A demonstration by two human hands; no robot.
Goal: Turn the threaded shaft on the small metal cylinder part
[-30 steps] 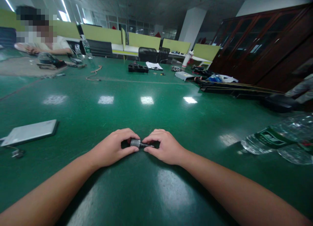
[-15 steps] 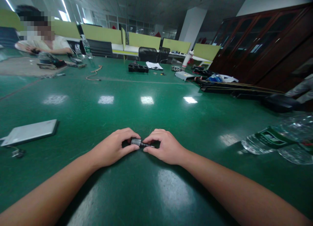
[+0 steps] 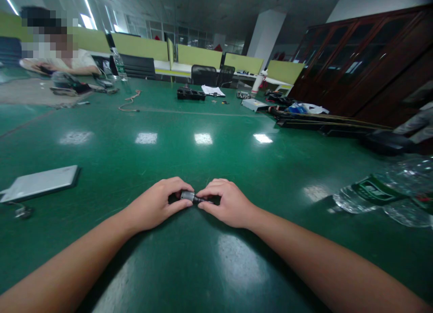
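Low over the green table (image 3: 169,146), a small grey metal cylinder with a dark ridged shaft (image 3: 187,195), like a small motor, lies sideways between my hands. My left hand (image 3: 156,205) pinches the cylinder between thumb and fingers. On its shaft end, my right hand (image 3: 232,204) is closed in a pinch, thumb below and index finger above. The thin tip of the shaft points right, inside the curve of my right hand. Its exact kind is too small to make out.
To the left lies a flat white device (image 3: 43,182) with a cable. Clear plastic bottles (image 3: 375,191) lie on the right. Farther back are a black tray (image 3: 191,94), a grey box (image 3: 254,105) and long dark bars (image 3: 324,122). Another person (image 3: 61,60) sits at the far left.
Both my hands keep the same grip and place, apart from a very slight shift of the view. The other person's hands have moved a little.
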